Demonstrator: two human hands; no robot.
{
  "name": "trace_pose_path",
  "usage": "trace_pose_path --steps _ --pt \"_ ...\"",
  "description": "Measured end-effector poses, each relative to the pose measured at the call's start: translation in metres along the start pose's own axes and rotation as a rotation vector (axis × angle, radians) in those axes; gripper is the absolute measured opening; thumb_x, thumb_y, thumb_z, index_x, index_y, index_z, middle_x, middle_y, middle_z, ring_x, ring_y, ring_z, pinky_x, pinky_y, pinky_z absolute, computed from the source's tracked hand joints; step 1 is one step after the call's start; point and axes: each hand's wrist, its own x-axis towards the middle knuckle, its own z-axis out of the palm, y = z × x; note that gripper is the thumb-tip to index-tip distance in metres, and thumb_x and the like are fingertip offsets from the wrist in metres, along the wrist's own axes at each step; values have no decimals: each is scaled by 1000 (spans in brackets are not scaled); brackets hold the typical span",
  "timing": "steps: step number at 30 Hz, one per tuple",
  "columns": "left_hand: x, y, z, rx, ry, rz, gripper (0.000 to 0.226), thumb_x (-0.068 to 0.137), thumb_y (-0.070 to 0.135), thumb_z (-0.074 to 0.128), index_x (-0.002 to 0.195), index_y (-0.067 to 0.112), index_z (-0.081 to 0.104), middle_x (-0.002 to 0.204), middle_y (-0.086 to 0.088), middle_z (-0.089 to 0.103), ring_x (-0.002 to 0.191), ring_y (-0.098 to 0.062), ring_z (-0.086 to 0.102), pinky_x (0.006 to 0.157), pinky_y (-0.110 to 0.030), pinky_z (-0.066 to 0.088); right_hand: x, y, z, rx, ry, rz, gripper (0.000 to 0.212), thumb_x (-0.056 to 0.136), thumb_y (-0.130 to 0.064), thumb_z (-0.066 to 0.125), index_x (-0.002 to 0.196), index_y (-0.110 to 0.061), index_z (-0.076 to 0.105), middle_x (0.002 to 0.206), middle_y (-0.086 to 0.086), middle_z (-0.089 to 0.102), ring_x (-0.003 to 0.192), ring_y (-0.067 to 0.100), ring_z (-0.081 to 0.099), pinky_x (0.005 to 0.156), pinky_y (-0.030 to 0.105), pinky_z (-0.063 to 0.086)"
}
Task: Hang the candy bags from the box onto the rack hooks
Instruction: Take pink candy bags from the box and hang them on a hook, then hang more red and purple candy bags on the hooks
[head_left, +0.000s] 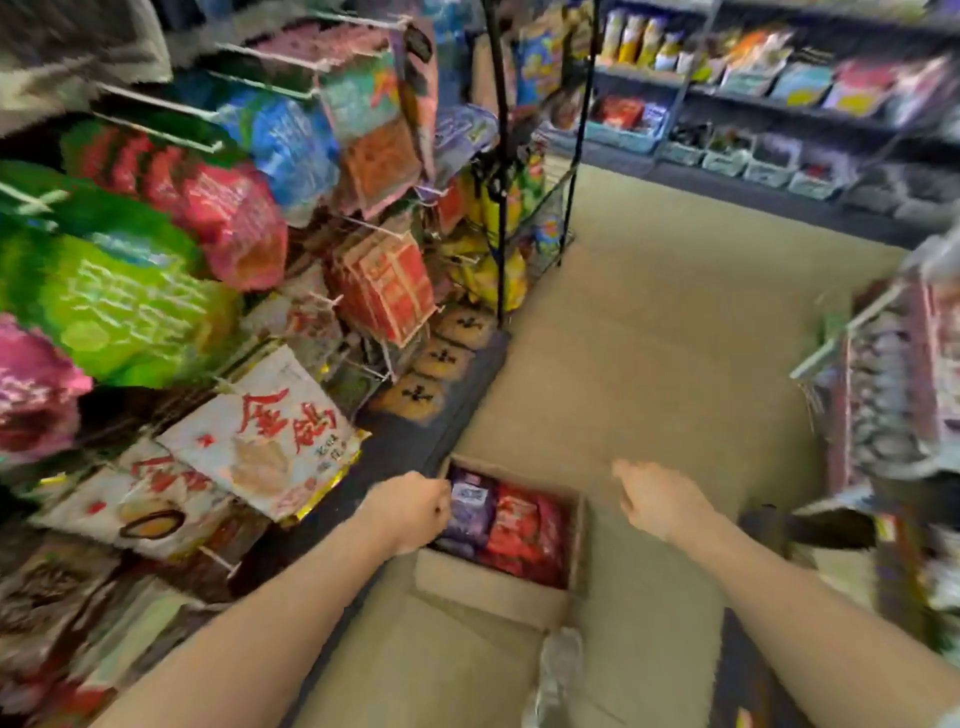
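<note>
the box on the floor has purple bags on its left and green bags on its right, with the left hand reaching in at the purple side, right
Not quite. In the head view, the box holds purple bags on its left but red bags, not green, on its right. The left hand is indeed at the purple side.

Single head-worn view, high and tilted down an aisle floor (649, 364), seemingly close to the racks, motion-blurred.

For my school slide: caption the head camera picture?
Two hands, left and right, reach toward a box of candy bags.
</note>
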Motion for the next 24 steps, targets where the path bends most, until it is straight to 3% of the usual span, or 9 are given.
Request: trace_pose_path --steps 3,5,8,10,13,15,21,24 --pt "50 30 37 -59 -83 -37 26 91 29 38 104 15 56 113 -15 63 106 -34 59 81 -37 48 30 52 35 35 -158 70 44 95 -23 41 138 -16 34 133 10 52 122 26 51 95 34 44" --pt "84 42 67 -119 -159 -77 26 92 29 39 107 15 56 116 -15 62 107 -32 59 82 -34 47 60 78 60 86 -228 89 42 94 -22 43 135 -16 39 132 9 53 120 25 52 95 35 44" --pt "134 43 120 -189 -282 -152 25 92 29 40 106 16 56 117 -14 62 109 -29 59 84 -31 46 109 94 102 155 -290 80 24 93 -18 43 115 -13 51 114 12 59 112 28 57 82 33 47" --pt "167 37 159 -201 -353 -188 21 91 31 39 100 21 54 117 -10 62 110 -27 57 85 -29 44 144 93 129 187 -312 56 11 94 -16 41 102 -17 48 108 14 58 106 30 58 72 29 37" --pt "220 25 218 -186 -434 -251 24 92 32 38 107 20 53 118 -6 61 104 -25 57 77 -27 41 205 83 184 216 -334 59 13 94 -16 41 102 -13 50 114 14 58 106 30 57 78 33 43" --pt "260 15 261 -224 -448 -290 23 92 30 38 104 19 54 114 -8 63 95 -26 59 76 -29 42 246 75 229 240 -328 82 20 92 -17 41 109 -11 51 114 13 59 106 31 58 84 35 46" --pt "352 -21 372 -280 -394 -350 25 93 25 39 107 15 57 113 -13 63 106 -30 58 85 -35 46 355 32 362 317 -365 107 24 94 -21 37 112 -8 49 116 14 59 108 31 57 86 36 47" --pt "379 -36 408 -263 -370 -321 23 92 26 42 108 15 53 111 -10 63 105 -29 58 84 -37 48 395 12 408 352 -302 187 27 96 -25 35 114 -8 46 118 12 56 108 31 57 85 39 48"
